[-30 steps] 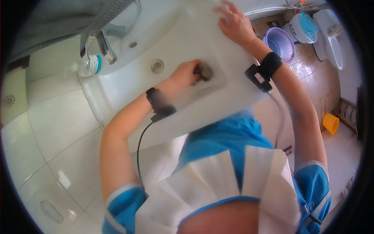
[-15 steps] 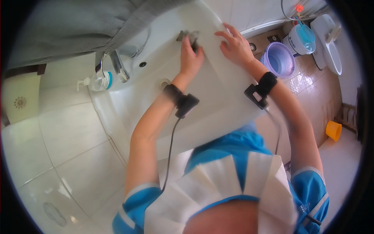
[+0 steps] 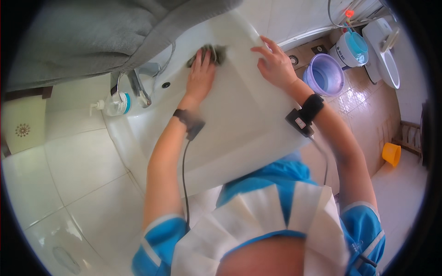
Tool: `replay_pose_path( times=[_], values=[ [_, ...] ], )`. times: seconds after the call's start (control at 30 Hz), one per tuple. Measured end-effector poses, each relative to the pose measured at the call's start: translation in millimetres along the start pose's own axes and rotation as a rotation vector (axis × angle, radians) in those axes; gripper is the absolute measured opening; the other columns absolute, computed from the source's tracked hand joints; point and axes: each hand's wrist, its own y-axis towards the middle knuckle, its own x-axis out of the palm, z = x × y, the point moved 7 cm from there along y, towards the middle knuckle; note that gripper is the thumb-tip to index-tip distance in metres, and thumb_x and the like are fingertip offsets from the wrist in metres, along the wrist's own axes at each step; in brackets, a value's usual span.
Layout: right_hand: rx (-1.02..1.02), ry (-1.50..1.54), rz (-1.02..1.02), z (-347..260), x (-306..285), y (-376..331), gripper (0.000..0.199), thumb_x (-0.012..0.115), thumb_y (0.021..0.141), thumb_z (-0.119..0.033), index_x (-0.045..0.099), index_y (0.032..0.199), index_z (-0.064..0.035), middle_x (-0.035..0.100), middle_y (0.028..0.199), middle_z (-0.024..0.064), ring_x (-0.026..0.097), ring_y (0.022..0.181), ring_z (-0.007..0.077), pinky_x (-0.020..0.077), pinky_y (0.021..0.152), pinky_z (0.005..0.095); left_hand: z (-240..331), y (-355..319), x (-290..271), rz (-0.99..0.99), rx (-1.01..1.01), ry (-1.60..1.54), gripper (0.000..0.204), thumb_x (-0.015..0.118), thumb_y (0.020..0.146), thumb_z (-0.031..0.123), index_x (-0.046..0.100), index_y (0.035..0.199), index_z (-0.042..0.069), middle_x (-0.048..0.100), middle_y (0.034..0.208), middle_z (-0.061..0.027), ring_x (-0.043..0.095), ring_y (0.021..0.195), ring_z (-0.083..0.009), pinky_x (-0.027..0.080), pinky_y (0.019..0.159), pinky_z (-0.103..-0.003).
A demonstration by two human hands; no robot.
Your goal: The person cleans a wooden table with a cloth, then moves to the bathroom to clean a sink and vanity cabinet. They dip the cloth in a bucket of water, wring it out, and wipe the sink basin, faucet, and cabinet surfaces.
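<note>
A crumpled dark grey cloth [image 3: 216,54] lies against the white surface of the sink [image 3: 230,133], toward its far side. My left hand [image 3: 201,76] grips it from above, fingers pressing it to the sink. Part of the cloth is hidden under that hand. My right hand [image 3: 276,66] rests at the sink's far right edge with its fingers apart and nothing in them. Each wrist wears a black strap with a small cabled device.
A chrome faucet [image 3: 138,89] and a clear pump bottle [image 3: 117,104] stand at the sink's left. Grey fabric [image 3: 92,37] hangs at upper left. On the right floor are a purple bucket [image 3: 323,76], a white bucket [image 3: 345,49] and a yellow container [image 3: 391,154].
My left hand has moved left with the cloth, its fingers now flatter over it. My right hand stays at the sink's edge, nearly unmoved.
</note>
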Motion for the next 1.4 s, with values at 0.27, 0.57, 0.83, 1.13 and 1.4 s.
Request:
replay_pose_path(
  times=[0.27, 0.57, 0.83, 1.13, 1.4],
  values=[
    [-0.016, 0.018, -0.007, -4.6, -3.9, 0.0, 0.03, 0.051, 0.07, -0.008, 0.055, 0.099, -0.0152, 0.042, 0.121, 0.0136, 0.053, 0.095, 0.0306, 0.046, 0.077, 0.0394, -30.1, -76.2, 15.9, -0.134, -0.041, 0.191, 0.03, 0.054, 0.074, 0.005, 0.053, 0.103, -0.001, 0.036, 0.129, -0.0088, 0.024, 0.126, -0.0278, 0.03, 0.098, -0.042],
    [0.0, 0.007, -0.024, -4.4, -2.0, 2.4, 0.03, 0.051, 0.07, -0.008, 0.055, 0.098, -0.0144, 0.042, 0.121, 0.0139, 0.053, 0.096, 0.0305, 0.0458, 0.077, 0.0396, -21.6, -33.4, -0.4, 0.046, -0.11, 0.01, 0.032, 0.052, 0.077, 0.004, 0.048, 0.109, 0.001, 0.036, 0.127, -0.0128, 0.029, 0.123, -0.0308, 0.032, 0.095, -0.039],
    [-0.001, 0.001, -0.008, -4.8, -6.5, -0.2, 0.03, 0.051, 0.07, -0.008, 0.055, 0.098, -0.0155, 0.042, 0.121, 0.0143, 0.051, 0.098, 0.0306, 0.0458, 0.078, 0.0398, -56.2, 53.8, -17.0, 0.26, -0.381, -0.215, 0.023, 0.05, 0.079, 0.008, 0.049, 0.101, 0.003, 0.052, 0.103, -0.0145, 0.049, 0.097, -0.0334, 0.042, 0.08, -0.04],
    [0.041, 0.162, -0.011, -2.8, -10.1, 3.6, 0.038, 0.049, 0.075, -0.018, 0.045, 0.111, -0.0077, 0.045, 0.118, 0.0165, 0.05, 0.098, 0.0348, 0.0422, 0.082, 0.0399, 11.1, 90.4, -8.7, 0.28, -0.188, -0.463, 0.025, 0.049, 0.071, 0.001, 0.048, 0.097, 0.004, 0.048, 0.114, -0.0184, 0.044, 0.107, -0.0359, 0.039, 0.088, -0.041],
    [0.009, 0.203, 0.004, 1.5, -7.0, 2.7, 0.039, 0.046, 0.082, -0.032, 0.046, 0.112, -0.0074, 0.044, 0.12, 0.0177, 0.05, 0.098, 0.0366, 0.0402, 0.084, 0.0393, 109.9, 12.0, -46.6, 0.076, 0.086, -0.624, 0.028, 0.051, 0.066, -0.004, 0.049, 0.093, 0.004, 0.043, 0.122, -0.0166, 0.042, 0.111, -0.0342, 0.039, 0.091, -0.038]
  ],
)
